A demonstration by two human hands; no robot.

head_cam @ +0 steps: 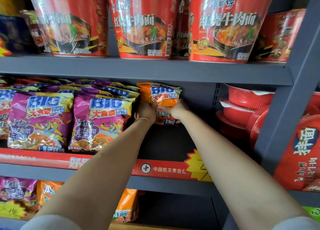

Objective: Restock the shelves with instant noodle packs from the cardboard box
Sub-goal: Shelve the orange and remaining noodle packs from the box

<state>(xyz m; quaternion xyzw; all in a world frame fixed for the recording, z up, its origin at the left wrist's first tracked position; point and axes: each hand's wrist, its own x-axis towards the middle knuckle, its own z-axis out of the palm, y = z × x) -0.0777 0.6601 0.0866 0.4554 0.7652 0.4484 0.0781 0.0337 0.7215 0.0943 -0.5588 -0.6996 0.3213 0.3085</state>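
An orange instant noodle pack [160,95] stands upright deep on the middle shelf [166,143], right of the purple packs. My left hand [146,113] grips its lower left side and my right hand [174,111] grips its lower right side. Both arms reach far into the shelf. The pack's lower part is hidden behind my hands. The cardboard box is out of view.
Rows of purple noodle packs [102,122] fill the middle shelf's left. Red noodle bowls [143,23] line the shelf above. Red bowls [242,108] lie stacked right of the grey upright [284,108]. Orange packs [128,205] sit on the shelf below.
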